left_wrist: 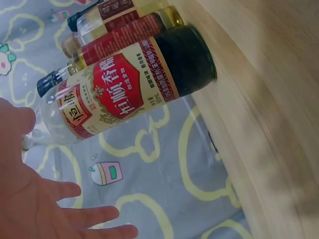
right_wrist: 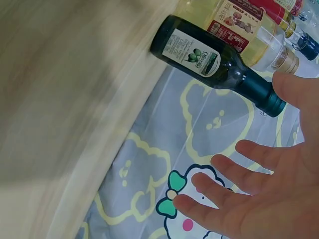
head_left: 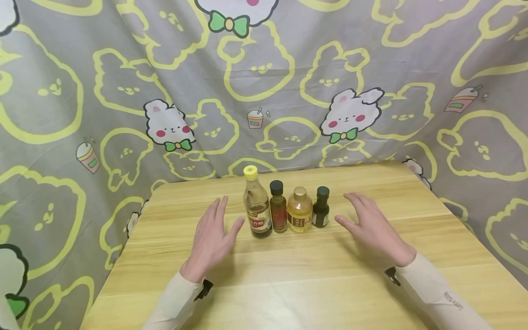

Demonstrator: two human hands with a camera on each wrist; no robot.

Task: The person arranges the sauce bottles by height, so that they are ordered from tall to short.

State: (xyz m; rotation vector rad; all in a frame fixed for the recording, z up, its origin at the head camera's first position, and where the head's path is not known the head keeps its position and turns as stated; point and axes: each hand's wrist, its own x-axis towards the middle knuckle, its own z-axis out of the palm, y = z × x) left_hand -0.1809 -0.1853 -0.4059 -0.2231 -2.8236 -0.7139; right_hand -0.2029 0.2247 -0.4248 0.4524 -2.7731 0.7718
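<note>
Side by side on the wooden table stand a tall vinegar bottle (head_left: 258,213) with a yellow cap, a slim red-labelled bottle (head_left: 278,213) with a black cap, a round bottle of pale yellow liquid (head_left: 299,213) and a small dark green olive oil bottle (head_left: 321,210). My left hand (head_left: 212,236) hovers left of the vinegar bottle, fingers spread and holding nothing. To the right of the olive oil bottle, my right hand (head_left: 373,227) is likewise spread, apart from it. Each wrist view shows the nearest bottle upright on the table, beyond the thumb.
The wooden table (head_left: 264,284) reaches back to a grey curtain (head_left: 264,82) with yellow outlines and white cartoon heads. Its back edge lies a little behind the bottles. A small black clip-like piece (head_left: 203,289) sits at the left cuff, another (head_left: 392,276) at the right.
</note>
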